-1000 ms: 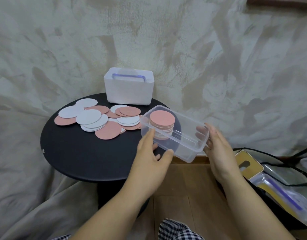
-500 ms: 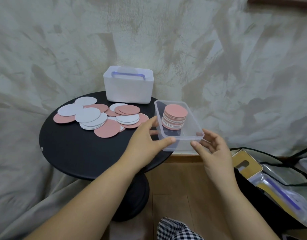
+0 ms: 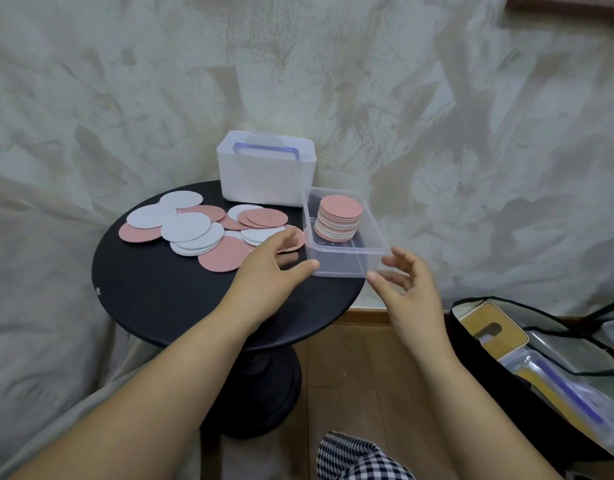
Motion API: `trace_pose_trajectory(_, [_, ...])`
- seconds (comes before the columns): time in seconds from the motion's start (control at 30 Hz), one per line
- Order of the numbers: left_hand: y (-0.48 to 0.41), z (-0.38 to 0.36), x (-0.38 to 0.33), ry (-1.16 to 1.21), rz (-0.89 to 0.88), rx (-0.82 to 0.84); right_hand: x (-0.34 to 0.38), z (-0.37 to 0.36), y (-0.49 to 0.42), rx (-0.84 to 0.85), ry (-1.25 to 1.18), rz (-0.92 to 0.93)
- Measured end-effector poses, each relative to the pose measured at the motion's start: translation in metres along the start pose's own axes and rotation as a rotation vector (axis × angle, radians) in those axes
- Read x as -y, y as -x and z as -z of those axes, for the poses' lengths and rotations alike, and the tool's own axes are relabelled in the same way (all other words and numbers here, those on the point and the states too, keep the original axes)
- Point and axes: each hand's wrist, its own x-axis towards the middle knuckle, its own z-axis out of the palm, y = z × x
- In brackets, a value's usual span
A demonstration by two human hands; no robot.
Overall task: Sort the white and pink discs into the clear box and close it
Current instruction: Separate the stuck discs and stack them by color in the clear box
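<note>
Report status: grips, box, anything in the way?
Left grip open, thumb at clear box near corner. Right grip open, beside box. Box on table edge, lidless, disc stack inside. Loose discs left; nothing blocking.

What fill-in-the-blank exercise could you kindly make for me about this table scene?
The top disc of the stack in the clear box is ____. The round table is ____ in colour. The loose discs lie to the ____ of the box.
Missing words: pink, black, left.
</note>
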Motion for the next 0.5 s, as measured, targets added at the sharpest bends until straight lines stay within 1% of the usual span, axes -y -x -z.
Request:
trace_pose_trajectory(0.07, [0.008, 0.016, 0.001, -0.093, -0.02, -0.046, 0.001, -0.001, 0.021, -0.022, 0.017, 0.043])
trace_pose_trajectory(0.1, [0.012, 0.027, 0.002, -0.138, -0.029, -0.086, 0.002, -0.004, 0.031, 0.004, 0.012, 0.07])
trace_pose_trajectory(0.2, [0.016, 0.06, 0.009, -0.262, -0.029, -0.214, 0.014, -0.021, 0.05, 0.144, 0.062, 0.173])
trace_pose_trajectory(0.33, [0.007, 0.103, 0.025, -0.524, -0.088, -0.333, 0.038, -0.061, 0.048, 0.312, 0.243, 0.392])
trace_pose_trajectory(0.43, [-0.005, 0.123, 0.042, -0.663, -0.088, -0.298, 0.047, -0.099, 0.033, 0.428, 0.422, 0.504])
trace_pose_trajectory(0.5, [-0.012, 0.127, 0.05, -0.721, -0.084, -0.224, 0.049, -0.122, 0.019, 0.486, 0.558, 0.508])
